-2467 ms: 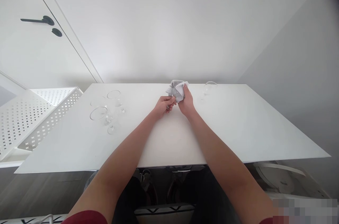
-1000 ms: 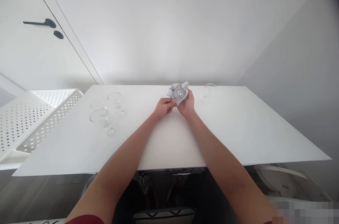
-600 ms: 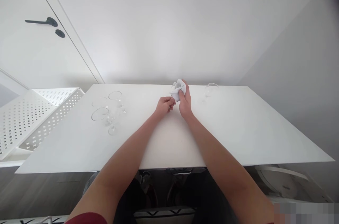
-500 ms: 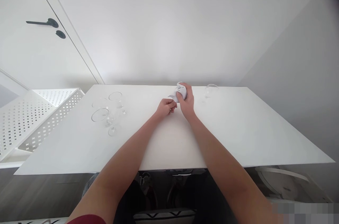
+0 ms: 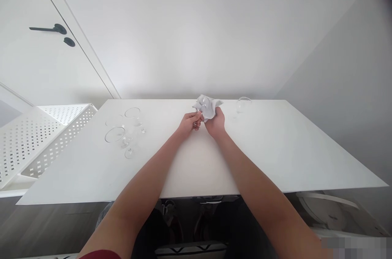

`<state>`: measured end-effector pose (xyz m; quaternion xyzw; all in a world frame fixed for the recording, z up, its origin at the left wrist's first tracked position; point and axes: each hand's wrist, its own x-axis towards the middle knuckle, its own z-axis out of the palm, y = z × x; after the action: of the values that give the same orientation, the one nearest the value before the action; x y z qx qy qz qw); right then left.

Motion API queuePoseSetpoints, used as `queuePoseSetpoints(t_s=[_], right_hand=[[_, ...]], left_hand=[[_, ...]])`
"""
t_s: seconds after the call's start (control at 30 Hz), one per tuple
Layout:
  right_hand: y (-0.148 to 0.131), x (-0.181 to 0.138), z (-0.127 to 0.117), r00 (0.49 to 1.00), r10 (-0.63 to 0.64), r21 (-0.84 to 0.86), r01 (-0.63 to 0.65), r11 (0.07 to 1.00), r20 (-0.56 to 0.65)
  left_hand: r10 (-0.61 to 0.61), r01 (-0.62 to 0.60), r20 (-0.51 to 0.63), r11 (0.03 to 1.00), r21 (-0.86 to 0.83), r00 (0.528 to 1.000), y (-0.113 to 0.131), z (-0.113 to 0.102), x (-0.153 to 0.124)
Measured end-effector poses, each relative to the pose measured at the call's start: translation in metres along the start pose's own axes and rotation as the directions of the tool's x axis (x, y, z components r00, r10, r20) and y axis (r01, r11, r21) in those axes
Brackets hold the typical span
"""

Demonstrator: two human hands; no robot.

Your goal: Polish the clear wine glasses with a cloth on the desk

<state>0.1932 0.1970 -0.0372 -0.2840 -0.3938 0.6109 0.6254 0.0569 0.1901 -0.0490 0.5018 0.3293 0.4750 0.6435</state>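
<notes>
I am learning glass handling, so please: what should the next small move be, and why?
I would probably fold the cloth over the held glass with the right hand: the cloth lies spread open, leaving the glass partly bare, and the left hand seems to steady it.

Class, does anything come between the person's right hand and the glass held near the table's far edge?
Yes: the white cloth lies between the right hand and the glass, spread over that hand's fingers and partly around the bowl.
</notes>
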Motion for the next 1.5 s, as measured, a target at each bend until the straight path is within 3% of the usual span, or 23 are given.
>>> queuePoseSetpoints(t_s=[0.17, 0.37, 0.57, 0.67, 0.77, 0.83, 0.9, 0.97, 1.07, 1.13, 1.27, 1.5], right_hand=[[0.011, -0.002, 0.006, 0.999, 0.045, -0.132, -0.046, 0.99, -0.004], [-0.002, 0.0, -0.005, 0.994, -0.028, -0.344, 0.062, 0.937, 0.104], [-0.006, -0.002, -0.009, 0.986, -0.072, -0.512, 0.14, 0.848, 0.15], [-0.005, 0.0, -0.009, 0.983, -0.105, -0.453, 0.162, 0.877, 0.149], [-0.005, 0.004, -0.011, 0.991, -0.119, -0.236, 0.131, 0.963, 0.062], [-0.006, 0.006, -0.014, 0.993, -0.119, -0.116, 0.119, 0.986, 0.009], [-0.007, 0.007, -0.017, 0.997, -0.071, -0.063, 0.072, 0.995, 0.023], [-0.007, 0.006, -0.017, 0.993, 0.064, -0.064, -0.058, 0.996, 0.094], [-0.003, 0.001, -0.012, 0.922, 0.327, -0.14, -0.302, 0.943, 0.21], [-0.001, -0.003, -0.009, 0.873, 0.423, -0.179, -0.388, 0.904, 0.244], [0.001, -0.005, -0.007, 0.846, 0.469, -0.181, -0.435, 0.882, 0.253], [-0.006, -0.009, -0.002, 0.864, 0.459, -0.315, -0.385, 0.868, 0.208]], left_hand=[[0.055, -0.043, -0.153, 0.996, 0.081, 0.987, -0.011, 0.0, 0.007], [0.049, -0.021, -0.111, 0.97, 0.24, 0.993, -0.01, 0.006, 0.002], [0.04, -0.01, -0.117, 0.97, 0.242, 0.992, -0.011, 0.006, 0.001], [0.055, -0.041, -0.068, 0.98, 0.194, 0.996, -0.011, 0.005, 0.002], [0.077, -0.077, 0.001, 0.989, 0.125, 0.997, -0.01, 0.002, 0.002], [0.116, -0.11, -0.053, 0.988, 0.105, 0.992, -0.009, -0.002, 0.003], [0.162, -0.147, -0.209, 0.986, 0.085, 0.965, -0.008, -0.006, 0.006], [0.177, -0.179, -0.327, 0.984, 0.024, 0.928, -0.006, -0.01, 0.008], [0.14, -0.172, -0.254, 0.979, -0.112, 0.957, -0.001, -0.01, 0.007], [0.106, -0.135, -0.187, 0.98, -0.149, 0.977, 0.003, -0.007, 0.004], [0.137, -0.165, -0.231, 0.981, -0.106, 0.963, 0.008, -0.002, 0.0], [0.245, -0.358, -0.429, 0.91, -0.206, 0.869, 0.009, -0.01, 0.006]])
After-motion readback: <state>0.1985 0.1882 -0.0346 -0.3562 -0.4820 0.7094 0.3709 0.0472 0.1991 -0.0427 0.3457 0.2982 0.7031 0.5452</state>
